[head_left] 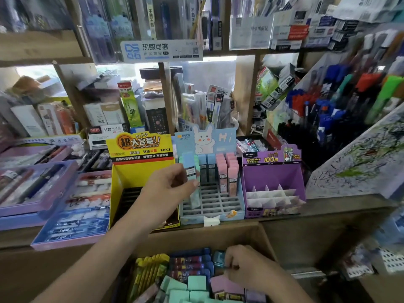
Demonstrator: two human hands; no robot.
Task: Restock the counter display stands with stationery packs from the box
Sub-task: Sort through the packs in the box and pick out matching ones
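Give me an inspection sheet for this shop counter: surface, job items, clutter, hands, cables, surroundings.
Surface: wooden counter, crowded with stands and trays.
Job's things: rabbit stand part-filled with pink and blue packs, front slots empty; purple stand dividers empty; cardboard box holds mint, yellow and dark packs.
Clutter: purple pen trays at left.
Hands: left hand holds mint pack over rabbit stand; right hand pinches teal pack in box.
Cables: nothing seen.
Surroundings: stocked shelves behind; pen rack at right.

The left hand (168, 190) pinches a mint pack (190, 166) upright over the grid of the blue rabbit stand (218, 203) on the tabletop (341, 204), while nearer, the right hand (249, 268) grips a teal pack (218, 259) inside the box (265, 236).
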